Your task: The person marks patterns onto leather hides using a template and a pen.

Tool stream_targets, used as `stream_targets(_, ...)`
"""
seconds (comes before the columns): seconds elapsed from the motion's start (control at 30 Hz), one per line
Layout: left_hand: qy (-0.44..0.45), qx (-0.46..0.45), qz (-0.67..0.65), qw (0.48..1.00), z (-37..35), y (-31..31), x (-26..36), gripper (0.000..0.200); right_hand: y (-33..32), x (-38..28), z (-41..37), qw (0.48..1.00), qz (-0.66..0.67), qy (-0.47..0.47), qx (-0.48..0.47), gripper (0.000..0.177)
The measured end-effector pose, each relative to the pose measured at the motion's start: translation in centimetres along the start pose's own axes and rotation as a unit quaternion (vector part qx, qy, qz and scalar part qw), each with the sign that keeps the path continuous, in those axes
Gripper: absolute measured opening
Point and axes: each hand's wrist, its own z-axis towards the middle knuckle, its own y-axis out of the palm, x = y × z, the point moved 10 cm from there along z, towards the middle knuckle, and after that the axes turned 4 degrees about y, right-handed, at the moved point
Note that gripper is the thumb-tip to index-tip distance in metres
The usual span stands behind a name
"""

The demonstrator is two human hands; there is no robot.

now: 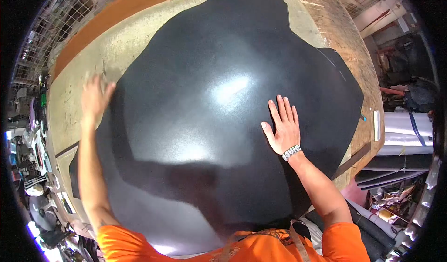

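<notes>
A large black leather hide point(209, 57) with an irregular outline lies spread over the work table, shiny under the light. My right hand point(283, 129) rests flat on it, right of the middle, fingers stretched out and a metal bracelet at the wrist. At the hide's left edge, my left hand point(97, 97) is over the bare tabletop, fingers apart and slightly blurred, with nothing in it. The near side of the hide reaches my orange shirt, and my shadow falls across it.
The work table point(121, 41) has a pale top and a wooden right side point(347, 24). A white strip point(376, 125) lies at its right edge. Rolled material point(405, 129) is stacked to the right. Wire mesh point(44, 34) and cluttered tools stand on the left.
</notes>
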Motion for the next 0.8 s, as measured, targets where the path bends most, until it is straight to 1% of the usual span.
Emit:
stream_targets(0.03,-0.003,0.066,-0.046,0.997,-3.7,2.0,0.2,0.082,0.0,-0.1,0.1,1.0,0.0,-0.003,0.005,0.067)
stream_targets(0.07,-0.064,0.029,-0.048,0.996,-7.8,3.9,1.6,0.082,0.0,-0.2,0.2,1.0,0.0,-0.004,0.009,0.067)
stream_targets(0.1,-0.093,-0.019,-0.077,0.993,-11.6,5.7,4.0,0.081,0.0,-0.1,-0.1,1.0,-0.002,-0.003,0.011,0.067)
stream_targets(0.13,-0.124,0.032,-0.09,0.988,-15.3,6.9,6.7,0.08,-0.1,-0.1,-0.2,1.0,0.005,-0.011,0.013,0.067)
stream_targets(0.17,-0.128,0.079,-0.082,0.985,-18.2,6.8,9.8,0.079,-0.3,-0.3,-0.2,1.0,0.01,-0.015,0.015,0.066)
stream_targets(0.2,-0.161,0.077,-0.099,0.979,-20.5,5.9,12.9,0.082,-0.7,-0.3,0.0,1.0,0.011,-0.012,0.021,0.066)
stream_targets(0.23,-0.184,0.078,-0.091,0.976,-22.5,6.4,16.1,0.086,-1.4,-0.6,0.3,0.999,0.038,-0.018,0.0,0.065)
stream_targets(0.27,-0.175,0.068,-0.097,0.977,-23.6,6.2,20.5,0.091,-2.3,-0.5,0.4,0.998,0.056,-0.009,-0.018,0.064)
stream_targets(0.3,-0.132,0.056,-0.111,0.983,-24.1,5.5,25.9,0.093,-2.5,-0.1,0.0,0.996,0.089,-0.006,-0.001,0.064)
stream_targets(0.33,-0.094,0.049,-0.121,0.987,-24.4,4.5,30.9,0.095,-1.2,0.1,-0.3,0.996,0.088,-0.028,0.012,0.066)
stream_targets(0.37,-0.067,0.044,-0.125,0.989,-24.5,4.0,35.6,0.096,-0.8,0.4,-0.4,0.993,0.113,-0.018,0.008,0.067)
stream_targets(0.4,-0.049,0.039,-0.117,0.991,-25.0,3.6,39.4,0.098,-0.2,0.5,-0.4,0.994,0.111,-0.018,0.009,0.069)
stream_targets(0.43,-0.024,0.04,-0.13,0.99,-25.1,3.0,42.8,0.101,0.3,0.8,-0.5,0.991,0.13,-0.017,0.04,0.069)
stream_targets(0.47,0.0,0.038,-0.133,0.99,-25.1,2.3,45.5,0.102,0.7,0.9,-0.5,0.988,0.149,-0.015,0.03,0.069)
stream_targets(0.53,-0.02,0.021,-0.132,0.991,-25.1,1.7,47.5,0.102,0.8,1.4,-0.3,0.981,0.191,-0.019,0.005,0.068)
stream_targets(0.57,-0.023,0.027,-0.121,0.992,-25.1,1.6,47.6,0.101,0.8,1.8,0.2,0.968,0.243,-0.037,-0.051,0.066)
stream_targets(0.6,-0.025,0.029,-0.112,0.993,-25.2,2.0,47.6,0.1,1.0,2.9,0.3,0.949,0.291,-0.052,-0.11,0.063)
stream_targets(0.63,-0.026,0.022,-0.135,0.99,-25.2,1.3,47.6,0.098,0.5,4.7,0.7,0.904,0.409,-0.055,-0.109,0.057)
stream_targets(0.67,-0.019,0.048,-0.132,0.99,-25.5,1.8,47.2,0.094,-1.7,8.1,0.5,0.912,0.402,-0.036,-0.076,0.05)
stream_targets(0.73,-0.014,0.054,-0.146,0.988,-25.5,1.6,46.9,0.092,-8.3,16.9,0.5,0.92,0.391,-0.013,-0.022,0.037)
stream_targets(0.77,-0.021,0.061,-0.141,0.988,-25.5,1.5,47.0,0.092,-10.7,21.8,1.4,0.967,0.21,-0.125,0.076,0.027)
stream_targets(0.8,-0.024,0.067,-0.135,0.988,-25.3,1.2,47.2,0.092,-10.6,22.9,1.6,0.965,0.218,-0.128,0.074,0.027)
